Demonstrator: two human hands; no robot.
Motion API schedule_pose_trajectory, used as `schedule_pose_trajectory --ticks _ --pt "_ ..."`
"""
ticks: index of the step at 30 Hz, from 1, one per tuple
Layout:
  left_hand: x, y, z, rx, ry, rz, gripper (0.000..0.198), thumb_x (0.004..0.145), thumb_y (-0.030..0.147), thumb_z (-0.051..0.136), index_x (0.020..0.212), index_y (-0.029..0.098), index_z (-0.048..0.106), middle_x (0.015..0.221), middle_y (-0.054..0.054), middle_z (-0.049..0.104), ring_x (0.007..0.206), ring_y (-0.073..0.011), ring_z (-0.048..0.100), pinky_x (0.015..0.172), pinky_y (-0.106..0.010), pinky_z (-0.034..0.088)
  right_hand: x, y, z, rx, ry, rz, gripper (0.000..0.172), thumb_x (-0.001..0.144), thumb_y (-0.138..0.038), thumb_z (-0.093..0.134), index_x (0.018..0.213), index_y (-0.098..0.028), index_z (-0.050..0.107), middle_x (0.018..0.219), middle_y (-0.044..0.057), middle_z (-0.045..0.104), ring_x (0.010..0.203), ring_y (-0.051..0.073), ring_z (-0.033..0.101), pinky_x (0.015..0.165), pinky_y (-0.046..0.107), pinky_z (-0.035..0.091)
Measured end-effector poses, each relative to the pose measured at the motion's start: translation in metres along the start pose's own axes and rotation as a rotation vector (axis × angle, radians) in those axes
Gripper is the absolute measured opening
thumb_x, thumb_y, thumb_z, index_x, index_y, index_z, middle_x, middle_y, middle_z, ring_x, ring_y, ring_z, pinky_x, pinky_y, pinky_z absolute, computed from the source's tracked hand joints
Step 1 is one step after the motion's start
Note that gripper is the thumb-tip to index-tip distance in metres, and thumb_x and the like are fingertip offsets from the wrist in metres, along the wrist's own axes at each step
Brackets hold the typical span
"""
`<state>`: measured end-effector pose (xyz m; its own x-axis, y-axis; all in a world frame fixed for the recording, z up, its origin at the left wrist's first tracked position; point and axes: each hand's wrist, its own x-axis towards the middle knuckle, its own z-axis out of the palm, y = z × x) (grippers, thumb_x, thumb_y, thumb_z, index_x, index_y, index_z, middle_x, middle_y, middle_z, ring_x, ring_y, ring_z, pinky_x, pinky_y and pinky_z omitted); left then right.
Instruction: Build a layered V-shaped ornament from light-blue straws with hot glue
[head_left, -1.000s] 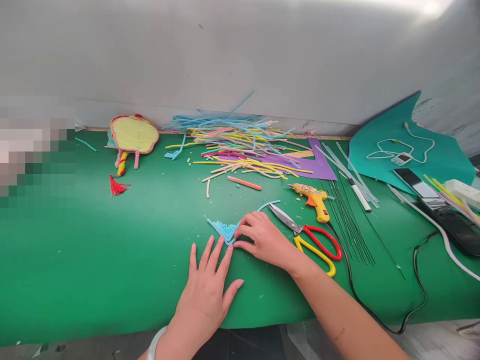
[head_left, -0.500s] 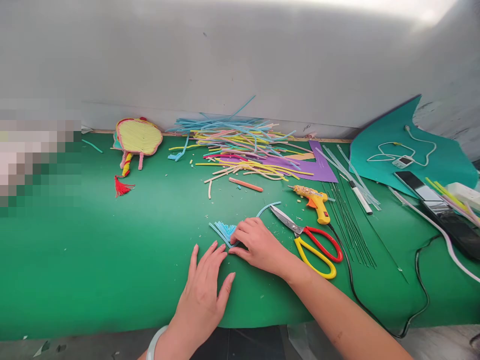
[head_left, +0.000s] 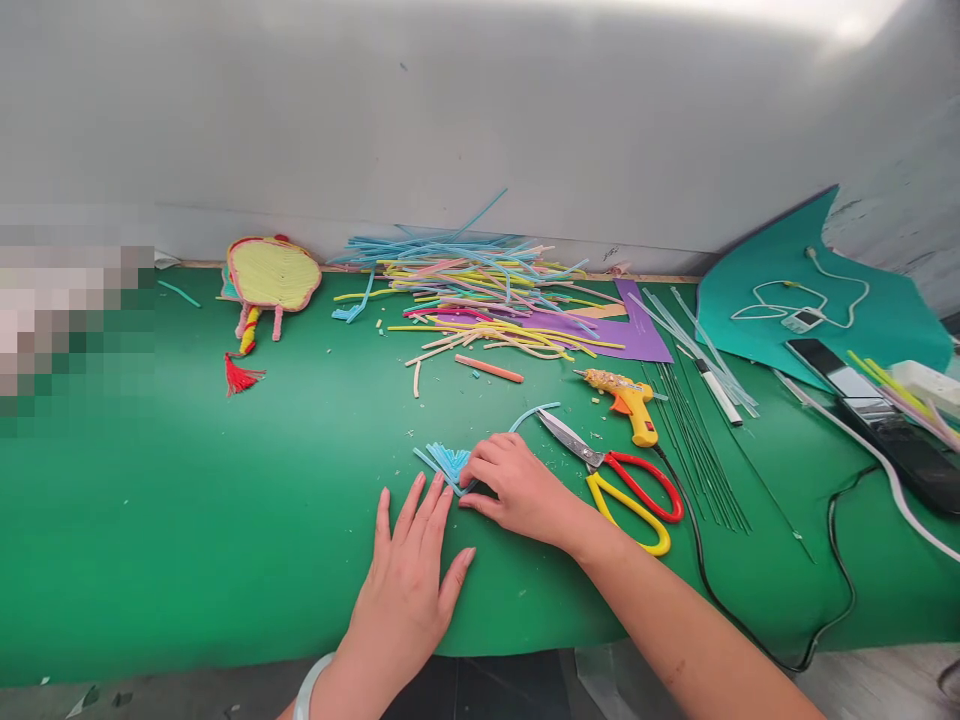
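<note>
A small fan-shaped piece of light blue pipe cleaners [head_left: 448, 462] lies flat on the green table. My right hand [head_left: 514, 490] has its fingers curled over the piece's right side, with the thumb close to its lower point; the part beneath is hidden. Flat on the table, my left hand [head_left: 409, 565] keeps its fingers stretched, its fingertips at the piece's lower left edge. Beyond the right hand, a single blue strand [head_left: 531, 414] runs out toward the scissors [head_left: 596, 460], which have one red and one yellow handle and lie just right of that hand.
A yellow hot glue gun [head_left: 626, 400] lies behind the scissors, its black cord [head_left: 701, 570] curving rightward. Loose coloured pipe cleaners [head_left: 465, 270] are heaped along the wall. At the back left is a yellow fan-shaped craft [head_left: 274, 272]. Thin green wires [head_left: 694, 450] and a phone [head_left: 862, 395] lie right.
My left hand has straightened its fingers and slid slightly forward against the blue piece. My right hand has stayed nearly in place.
</note>
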<state>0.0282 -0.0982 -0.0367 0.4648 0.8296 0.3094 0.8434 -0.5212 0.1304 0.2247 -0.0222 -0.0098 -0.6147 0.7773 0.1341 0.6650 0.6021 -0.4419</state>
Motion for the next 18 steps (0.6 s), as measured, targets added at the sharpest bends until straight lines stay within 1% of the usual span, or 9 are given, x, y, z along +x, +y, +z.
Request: schedule_pose_trajectory --ticks 4,9,14,18 --pt "-0.0003 0.0006 -0.0010 0.041 -0.017 0.010 0.058 0.098 0.036 0.048 0.149 0.012 0.032 0.153 -0.011 0.042 0.145 -0.0312 0.032 0.118 -0.059 0.024 -0.0025 0.0040 -0.0060 0.022 0.018 0.030 0.013 0.089 -0.031 0.067 0.097 -0.021 0.064 0.098 0.005 0.063 0.098 0.021 0.053 0.093 0.038 0.038" --pt "-0.0001 0.0015 -0.0015 0.075 -0.021 0.004 0.059 0.097 0.037 0.048 0.148 0.011 0.033 0.156 -0.012 0.038 0.146 -0.0327 0.030 0.117 -0.060 0.024 -0.0013 0.0058 -0.0043 -0.004 0.023 0.037 0.010 0.093 -0.030 0.061 0.095 -0.021 0.064 0.097 0.005 0.063 0.095 0.020 0.053 0.089 0.037 0.039" --pt "0.0011 0.0018 -0.0002 0.106 -0.040 0.006 0.058 0.098 0.038 0.047 0.149 0.014 0.034 0.158 -0.010 0.034 0.145 -0.0346 0.030 0.115 -0.062 0.025 0.0014 0.0064 0.0003 -0.027 0.030 0.051 0.011 0.093 -0.030 0.061 0.092 -0.020 0.063 0.093 0.004 0.063 0.092 0.019 0.052 0.087 0.036 0.039" --pt "0.0015 0.0021 -0.0005 0.105 -0.062 0.007 0.056 0.098 0.039 0.046 0.148 0.017 0.038 0.158 -0.010 0.034 0.145 -0.0357 0.031 0.114 -0.063 0.026 0.0028 0.0080 0.0032 -0.042 0.057 0.047 0.012 0.094 -0.030 0.060 0.090 -0.019 0.062 0.091 0.004 0.063 0.090 0.019 0.051 0.086 0.035 0.038"
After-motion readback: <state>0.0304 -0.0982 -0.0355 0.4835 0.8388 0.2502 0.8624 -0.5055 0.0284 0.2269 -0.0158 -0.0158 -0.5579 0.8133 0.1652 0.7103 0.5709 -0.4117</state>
